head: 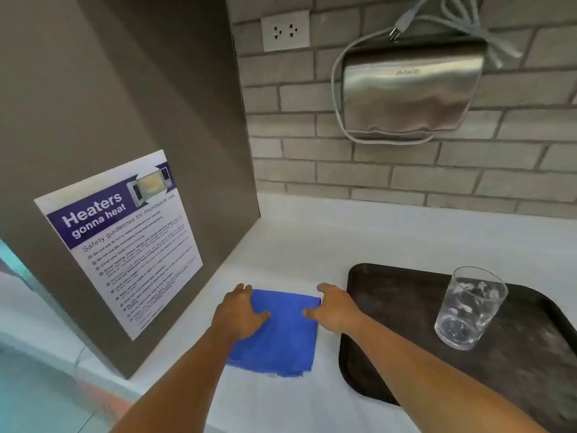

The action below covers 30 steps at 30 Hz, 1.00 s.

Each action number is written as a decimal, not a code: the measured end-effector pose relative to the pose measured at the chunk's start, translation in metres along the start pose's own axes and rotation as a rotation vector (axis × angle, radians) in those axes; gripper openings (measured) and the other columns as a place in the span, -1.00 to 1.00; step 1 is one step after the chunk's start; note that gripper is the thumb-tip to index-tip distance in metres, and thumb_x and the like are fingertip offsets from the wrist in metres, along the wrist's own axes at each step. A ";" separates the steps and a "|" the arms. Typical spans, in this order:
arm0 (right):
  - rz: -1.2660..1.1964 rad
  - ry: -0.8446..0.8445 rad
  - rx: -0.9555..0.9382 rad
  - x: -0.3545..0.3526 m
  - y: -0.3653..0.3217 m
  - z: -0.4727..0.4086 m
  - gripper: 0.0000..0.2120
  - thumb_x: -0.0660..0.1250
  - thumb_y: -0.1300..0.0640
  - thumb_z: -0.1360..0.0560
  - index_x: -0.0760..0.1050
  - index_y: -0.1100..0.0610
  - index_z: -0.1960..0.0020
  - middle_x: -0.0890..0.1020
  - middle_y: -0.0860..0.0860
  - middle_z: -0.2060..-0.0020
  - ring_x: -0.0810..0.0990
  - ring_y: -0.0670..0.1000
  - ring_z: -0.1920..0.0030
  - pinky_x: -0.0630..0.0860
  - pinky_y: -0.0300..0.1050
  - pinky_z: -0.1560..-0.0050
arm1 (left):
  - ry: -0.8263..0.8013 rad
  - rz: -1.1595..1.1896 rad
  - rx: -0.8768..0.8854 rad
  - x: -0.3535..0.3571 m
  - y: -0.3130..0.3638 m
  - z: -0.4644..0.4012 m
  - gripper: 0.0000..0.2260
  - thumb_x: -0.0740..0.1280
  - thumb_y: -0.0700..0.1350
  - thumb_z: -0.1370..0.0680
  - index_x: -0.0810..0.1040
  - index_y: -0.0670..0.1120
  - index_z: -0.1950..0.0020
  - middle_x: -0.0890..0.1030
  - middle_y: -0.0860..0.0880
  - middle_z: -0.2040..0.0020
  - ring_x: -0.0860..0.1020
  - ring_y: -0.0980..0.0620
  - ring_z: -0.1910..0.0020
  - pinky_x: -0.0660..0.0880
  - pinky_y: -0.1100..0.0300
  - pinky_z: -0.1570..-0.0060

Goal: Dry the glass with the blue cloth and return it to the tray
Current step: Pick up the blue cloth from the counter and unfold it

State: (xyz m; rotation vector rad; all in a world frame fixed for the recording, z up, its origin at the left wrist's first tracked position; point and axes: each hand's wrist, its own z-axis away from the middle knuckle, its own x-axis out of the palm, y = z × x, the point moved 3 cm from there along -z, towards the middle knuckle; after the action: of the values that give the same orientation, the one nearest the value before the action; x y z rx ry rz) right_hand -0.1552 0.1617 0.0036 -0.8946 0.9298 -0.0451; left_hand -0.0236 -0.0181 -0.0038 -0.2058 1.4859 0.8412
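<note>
Two forearms reach forward at lower centre; left hand (239, 314) and right hand (335, 310) rest palm-down on the blue cloth's (281, 339) side edges, fingers together, thumbs spread inward; the glass (468, 310) stands upright on the tray (515, 367), lower right.

1 wide-angle view, worn on the person's head, looks forward and steeply down over the white worktop (312, 245). It sits close: both forearms enter from the bottom edge, and the left hand (240, 317) and right hand (334, 310) lie near the middle, low in frame. The brick wall (406, 170) along the worktop's far edge fills the upper right, sloping down rightward; a grey cabinet side (125, 104) fills the left.
</note>
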 end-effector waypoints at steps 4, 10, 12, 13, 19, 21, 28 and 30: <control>0.105 -0.007 0.018 0.010 -0.001 -0.006 -0.30 0.44 -0.11 -0.44 0.33 0.25 -0.42 0.47 0.14 -0.37 0.50 0.13 -0.30 0.46 -0.03 -0.24 | -0.007 0.040 -0.056 0.009 -0.011 -0.004 -0.29 0.29 0.24 -0.50 0.24 -0.12 -0.52 0.38 -0.09 -0.46 0.34 -0.11 -0.42 0.35 0.00 -0.34; 0.184 -0.025 0.038 0.023 0.002 -0.012 -0.46 0.47 -0.12 -0.39 0.41 0.18 -0.20 0.38 0.07 -0.21 0.56 0.08 -0.06 0.56 -0.02 -0.08 | -0.005 -0.113 -0.036 0.021 -0.016 -0.012 -0.33 0.18 0.34 -0.50 0.31 -0.05 -0.47 0.36 -0.06 -0.40 0.33 -0.12 -0.35 0.37 -0.03 -0.24; 0.214 -0.040 0.031 0.027 0.002 -0.014 -0.54 0.46 -0.07 -0.41 0.38 0.16 -0.12 0.35 0.07 -0.21 0.53 0.06 0.04 0.54 -0.04 -0.01 | 0.000 -0.062 -0.043 0.023 -0.014 -0.013 -0.30 0.21 0.35 -0.48 0.27 -0.04 -0.49 0.35 -0.06 -0.39 0.33 -0.12 -0.33 0.37 -0.04 -0.24; 0.225 -0.043 0.031 0.029 0.002 -0.015 -0.57 0.46 -0.04 -0.41 0.36 0.15 -0.10 0.34 0.07 -0.21 0.50 0.05 0.07 0.53 -0.04 0.01 | 0.001 -0.040 -0.045 0.025 -0.013 -0.014 -0.28 0.23 0.35 -0.47 0.25 -0.04 -0.50 0.35 -0.06 -0.38 0.34 -0.12 -0.33 0.36 -0.04 -0.24; 0.131 -0.027 0.048 0.037 0.001 -0.023 -0.46 0.49 0.15 -0.40 0.40 0.17 -0.32 0.35 0.07 -0.25 0.54 0.12 -0.16 0.55 0.01 -0.14 | -0.004 0.122 0.030 0.032 -0.005 -0.012 -0.50 0.36 0.17 -0.48 0.44 -0.05 -0.32 0.47 -0.06 -0.18 0.50 -0.09 -0.13 0.45 0.04 -0.13; 0.130 -0.013 0.016 0.039 -0.001 -0.024 -0.56 0.45 0.21 -0.42 0.47 0.15 -0.28 0.40 0.09 -0.24 0.54 0.12 -0.17 0.54 -0.05 -0.10 | 0.008 0.194 0.046 0.033 -0.001 -0.010 -0.67 0.39 0.07 -0.49 0.51 -0.09 -0.15 0.55 -0.05 -0.07 0.54 -0.07 -0.01 0.47 0.07 -0.02; -0.277 0.082 0.028 0.036 0.000 -0.020 -0.82 0.32 0.30 -0.45 0.43 0.03 0.16 0.57 0.03 0.13 0.54 0.04 0.13 0.47 -0.08 0.10 | -0.079 0.444 -0.020 0.026 0.006 -0.006 -0.72 0.35 -0.09 -0.51 0.35 -0.09 0.35 0.43 -0.02 0.37 0.38 0.04 0.37 0.34 0.18 0.32; -0.589 0.070 0.086 0.030 0.001 -0.016 -0.85 0.39 0.31 -0.47 0.47 0.10 0.09 0.61 0.09 0.09 0.58 0.06 0.11 0.50 -0.10 0.11 | -0.138 0.731 -0.118 0.016 0.009 -0.003 -0.75 0.39 -0.05 -0.52 0.46 -0.11 0.30 0.57 -0.09 0.29 0.51 -0.01 0.32 0.45 0.16 0.27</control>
State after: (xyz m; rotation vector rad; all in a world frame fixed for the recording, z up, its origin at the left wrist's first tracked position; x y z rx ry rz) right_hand -0.1480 0.1401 -0.0211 -1.0652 0.6964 -0.6196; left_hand -0.0334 -0.0079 -0.0153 0.3292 1.3850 1.4938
